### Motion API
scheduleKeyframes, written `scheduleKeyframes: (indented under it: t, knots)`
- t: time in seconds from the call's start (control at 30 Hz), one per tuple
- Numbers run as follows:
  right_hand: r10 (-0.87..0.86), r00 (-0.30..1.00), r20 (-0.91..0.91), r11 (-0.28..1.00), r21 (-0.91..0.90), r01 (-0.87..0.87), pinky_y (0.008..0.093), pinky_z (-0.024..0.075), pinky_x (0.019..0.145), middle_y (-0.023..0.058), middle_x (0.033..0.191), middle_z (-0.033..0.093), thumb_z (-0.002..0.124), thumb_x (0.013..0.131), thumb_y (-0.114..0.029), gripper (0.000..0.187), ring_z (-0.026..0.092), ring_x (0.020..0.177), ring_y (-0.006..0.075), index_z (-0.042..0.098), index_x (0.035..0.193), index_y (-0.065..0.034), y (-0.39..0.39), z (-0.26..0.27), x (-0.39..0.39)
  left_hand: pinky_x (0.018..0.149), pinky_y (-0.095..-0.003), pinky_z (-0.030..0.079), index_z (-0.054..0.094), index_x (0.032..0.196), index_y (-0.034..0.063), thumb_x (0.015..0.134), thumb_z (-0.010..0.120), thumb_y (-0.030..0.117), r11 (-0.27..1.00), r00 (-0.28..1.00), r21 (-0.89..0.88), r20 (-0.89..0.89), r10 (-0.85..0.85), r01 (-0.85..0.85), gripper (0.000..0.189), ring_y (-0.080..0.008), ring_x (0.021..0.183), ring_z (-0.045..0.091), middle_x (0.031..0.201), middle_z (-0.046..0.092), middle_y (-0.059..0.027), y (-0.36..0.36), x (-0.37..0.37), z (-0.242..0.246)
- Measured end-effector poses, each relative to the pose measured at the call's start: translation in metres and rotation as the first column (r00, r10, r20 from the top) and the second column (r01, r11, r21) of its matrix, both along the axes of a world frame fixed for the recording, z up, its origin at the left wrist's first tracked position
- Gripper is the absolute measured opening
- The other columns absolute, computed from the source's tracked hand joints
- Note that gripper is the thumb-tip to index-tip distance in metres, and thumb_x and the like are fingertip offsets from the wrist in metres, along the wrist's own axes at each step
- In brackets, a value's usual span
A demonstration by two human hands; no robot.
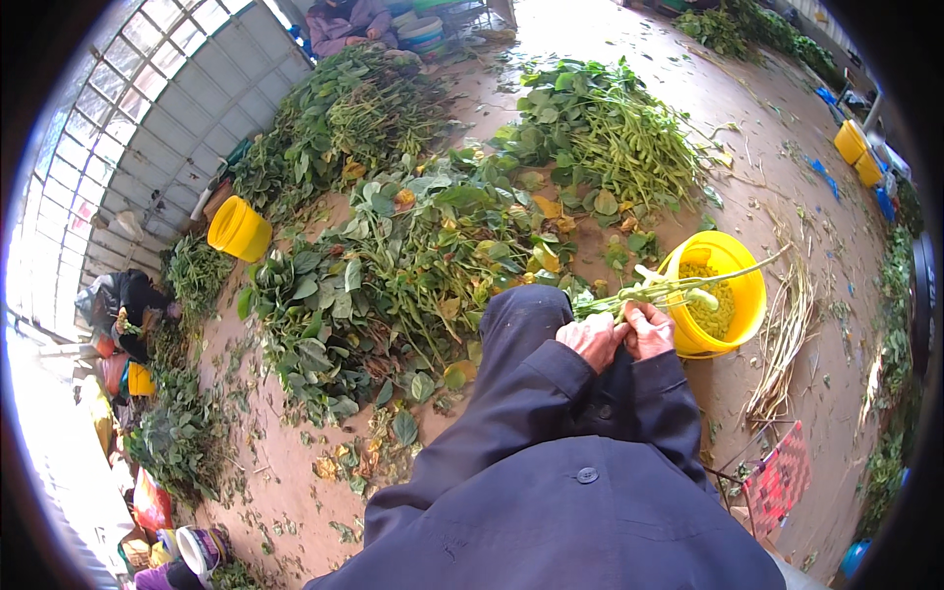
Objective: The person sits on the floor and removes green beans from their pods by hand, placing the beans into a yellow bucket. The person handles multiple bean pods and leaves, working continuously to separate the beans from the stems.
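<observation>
Above my lap, my left hand (pixel 592 341) closes around a green bean plant stalk (pixel 726 277), likely soybean. The fingers of my right hand (pixel 649 329) pinch the same plant close beside the left; whether a pod is between the fingertips cannot be made out. The stalk's bare end points to the right, over the mouth of a yellow plastic bucket (pixel 754 302). Picked green pods (pixel 709 310) lie inside that bucket, just right of my right hand. A large heap of leafy bean plants (pixel 413 251) spreads on the floor ahead and left of my knee.
More bean plants (pixel 619 140) are piled ahead, others (pixel 361 110) at the far left. Stripped stalks (pixel 785 324) lie right of the bucket, near a red woven folding stool (pixel 778 479). Another yellow bucket (pixel 240 228) stands left. Other people (pixel 346 26) sit at the edges.
</observation>
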State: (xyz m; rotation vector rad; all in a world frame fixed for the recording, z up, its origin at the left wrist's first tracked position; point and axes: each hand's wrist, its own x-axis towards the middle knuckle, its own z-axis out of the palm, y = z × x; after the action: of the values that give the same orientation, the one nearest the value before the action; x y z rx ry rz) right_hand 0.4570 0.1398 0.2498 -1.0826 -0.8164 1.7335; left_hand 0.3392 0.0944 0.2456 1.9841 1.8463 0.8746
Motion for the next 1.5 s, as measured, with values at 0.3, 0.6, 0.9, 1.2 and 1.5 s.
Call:
scheduleKeyframes:
  t: [0.3, 0.6, 0.9, 1.2, 1.5]
  knots:
    - [0.203, 0.918, -0.340, 0.966, -0.084, -0.245, 0.0282, 0.0493, 0.058, 0.0089, 0.087, 0.061, 0.053, 0.087, -0.020, 0.021, 0.059, 0.069, 0.0152, 0.056, 0.098, -0.0033, -0.001, -0.010, 0.021, 0.034, -0.0209, 0.017, 0.058, 0.087, 0.0069, 0.083, 0.061, 0.022, 0.872, -0.118, -0.267, 0.933, 0.341, 0.410, 0.016, -0.0032, 0.037, 0.028, 0.054, 0.045, 0.0031, 0.000, 0.002, 0.002]
    - [0.091, 0.988, -0.121, 0.986, -0.126, -0.106, 0.0163, 0.0265, 0.033, 0.0001, 0.067, 0.057, 0.060, 0.083, -0.021, 0.017, 0.035, 0.039, 0.0023, 0.056, 0.092, -0.0074, -0.001, -0.001, 0.012, 0.060, -0.0267, 0.048, 0.059, 0.085, -0.0028, 0.083, 0.055, 0.004, 0.977, 0.095, -0.094, 0.993, 0.077, 0.191, 0.009, -0.0154, 0.061, 0.059, 0.074, 0.062, -0.0083, 0.008, 0.015, -0.013]
    - [0.147, 0.972, -0.181, 0.988, -0.029, -0.155, 0.0228, 0.0468, 0.054, 0.0063, 0.084, 0.059, 0.050, 0.086, -0.008, 0.012, 0.057, 0.068, 0.0134, 0.054, 0.097, -0.0037, -0.006, -0.003, 0.001, 0.054, -0.0276, 0.048, 0.058, 0.080, -0.0026, 0.082, 0.054, 0.003, 0.980, -0.085, -0.179, 0.979, 0.187, 0.090, 0.007, -0.0151, 0.058, 0.057, 0.072, 0.059, -0.0078, 0.003, 0.017, -0.027]
    - [0.098, 0.992, -0.075, 0.992, 0.081, -0.092, 0.0173, 0.0267, 0.036, -0.0023, 0.062, 0.051, 0.050, 0.088, -0.012, 0.007, 0.036, 0.040, 0.0029, 0.054, 0.089, -0.0067, -0.013, -0.002, -0.016, 0.047, -0.0239, 0.042, 0.055, 0.074, -0.0009, 0.081, 0.059, 0.010, 0.977, 0.381, -0.209, 0.901, 0.206, -0.033, 0.014, -0.0095, 0.051, 0.050, 0.063, 0.057, -0.0057, -0.013, -0.006, 0.017]
    - [0.110, 0.977, -0.185, 0.986, 0.143, -0.084, 0.0200, 0.0424, 0.068, 0.0018, 0.088, 0.056, 0.045, 0.086, -0.001, 0.017, 0.052, 0.078, 0.0074, 0.053, 0.101, 0.0001, -0.004, -0.032, -0.023, 0.061, -0.0208, 0.043, 0.045, 0.106, -0.0053, 0.079, 0.063, 0.006, 0.987, 0.502, -0.116, 0.851, 0.156, -0.110, 0.034, -0.0089, 0.070, 0.053, 0.080, 0.057, -0.0087, -0.003, 0.000, 0.029]
